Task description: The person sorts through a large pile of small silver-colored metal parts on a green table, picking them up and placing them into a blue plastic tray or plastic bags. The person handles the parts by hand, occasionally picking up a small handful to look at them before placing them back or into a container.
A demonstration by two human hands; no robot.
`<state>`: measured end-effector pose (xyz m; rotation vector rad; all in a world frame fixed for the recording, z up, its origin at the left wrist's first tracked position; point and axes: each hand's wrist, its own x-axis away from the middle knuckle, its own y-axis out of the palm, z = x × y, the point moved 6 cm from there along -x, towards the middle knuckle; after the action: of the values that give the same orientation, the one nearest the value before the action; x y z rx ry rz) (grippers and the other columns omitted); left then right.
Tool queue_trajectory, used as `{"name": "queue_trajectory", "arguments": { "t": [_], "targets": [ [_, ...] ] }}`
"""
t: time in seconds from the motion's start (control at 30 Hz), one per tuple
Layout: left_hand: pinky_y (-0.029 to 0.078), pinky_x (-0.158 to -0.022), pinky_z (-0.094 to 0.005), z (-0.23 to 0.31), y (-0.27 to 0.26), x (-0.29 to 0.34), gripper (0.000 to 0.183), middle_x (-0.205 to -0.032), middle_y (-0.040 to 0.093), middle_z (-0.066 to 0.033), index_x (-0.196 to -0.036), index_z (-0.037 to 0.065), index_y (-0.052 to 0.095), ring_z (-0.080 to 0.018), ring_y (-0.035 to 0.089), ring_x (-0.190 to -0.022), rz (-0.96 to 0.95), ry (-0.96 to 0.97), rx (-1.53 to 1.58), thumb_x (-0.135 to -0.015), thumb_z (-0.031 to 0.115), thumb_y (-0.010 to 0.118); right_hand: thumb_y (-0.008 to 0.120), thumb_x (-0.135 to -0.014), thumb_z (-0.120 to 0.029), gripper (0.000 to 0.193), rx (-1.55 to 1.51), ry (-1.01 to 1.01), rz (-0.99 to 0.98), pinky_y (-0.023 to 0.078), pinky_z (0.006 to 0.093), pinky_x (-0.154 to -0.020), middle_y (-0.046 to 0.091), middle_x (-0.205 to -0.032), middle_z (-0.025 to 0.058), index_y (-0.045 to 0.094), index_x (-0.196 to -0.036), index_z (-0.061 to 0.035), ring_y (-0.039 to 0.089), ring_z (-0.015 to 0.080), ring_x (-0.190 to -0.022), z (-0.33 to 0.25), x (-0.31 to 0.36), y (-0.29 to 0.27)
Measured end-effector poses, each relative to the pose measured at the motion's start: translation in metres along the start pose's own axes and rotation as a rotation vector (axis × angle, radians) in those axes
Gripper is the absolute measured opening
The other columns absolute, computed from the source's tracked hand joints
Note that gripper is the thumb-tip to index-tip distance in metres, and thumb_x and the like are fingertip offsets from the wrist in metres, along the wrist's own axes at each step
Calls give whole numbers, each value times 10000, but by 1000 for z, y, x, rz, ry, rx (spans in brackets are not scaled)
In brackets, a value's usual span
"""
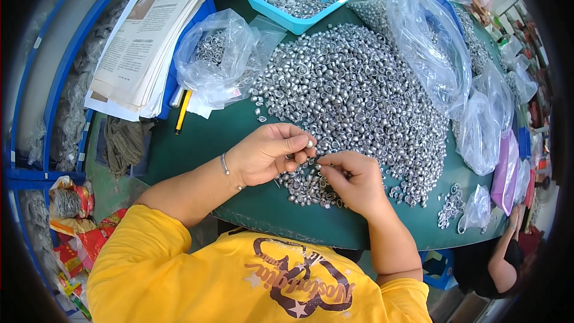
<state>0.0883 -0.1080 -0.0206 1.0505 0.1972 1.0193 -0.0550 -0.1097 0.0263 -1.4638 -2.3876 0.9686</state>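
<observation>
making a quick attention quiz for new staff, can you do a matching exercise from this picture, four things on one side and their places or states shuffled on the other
Things
1. bare left hand
2. turquoise perforated plastic basket
3. thick stack of printed white sheets
4. large heap of small silver-coloured pieces

Places or states
A. spread over the green tabletop
B. pinching a small rounded silver piece
C. at the far side, holding a smaller batch
D. at the left, over a blue plastic bin

Pairs: 1-B, 2-C, 3-D, 4-A

Room to pass over green tbl (212, 124) L of metal pile (359, 96); plastic bags (426, 48) block R.
</observation>
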Motion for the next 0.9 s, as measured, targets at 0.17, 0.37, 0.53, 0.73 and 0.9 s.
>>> {"name": "queue_trajectory", "arguments": {
  "t": [0.17,0.37,0.53,0.73,0.9],
  "targets": [
    [464,-581,-194,0,2,0,122,-856,613,-65,-935,18,598,-87,569,-707,-6,4,0,-869,112,556,587,-770,14,96,-1161,366,2,331,184,-430,530,-594,12,611,-862,4,439,63,-481,29,6,-6],
    [486,-577,-204,3,3,2,117,-845,613,-81,-916,-4,593,-104,578,-696,-48,29,22,-864,94,556,585,-764,-20,54,-867,446,-101,348,212,-420,566,-636,58,594,-760,33,477,97,-481,35,10,-16],
    [452,-516,-177,18,1,6,137,-918,573,-120,-853,16,539,-117,573,-729,84,105,51,-894,138,492,631,-745,-127,81,195,-47,-227,475,361,-552,574,-689,79,635,-797,-66,585,274,-628,-6,10,0],
    [285,-409,-189,51,4,20,69,-607,481,17,-780,26,595,-41,405,-517,337,256,-706,-779,75,643,656,-718,-73,66,356,-108,-205,444,340,-506,555,-652,98,626,-760,-33,558,270,-566,-12,13,-1],
    [420,-551,-305,36,22,21,98,-636,522,-61,-743,68,661,-210,529,-611,186,495,-1735,-667,106,710,579,-743,-49,55,-9,173,-92,468,349,-573,595,-708,146,586,-774,-5,584,319,-638,6,5,-14]
  ]
}}
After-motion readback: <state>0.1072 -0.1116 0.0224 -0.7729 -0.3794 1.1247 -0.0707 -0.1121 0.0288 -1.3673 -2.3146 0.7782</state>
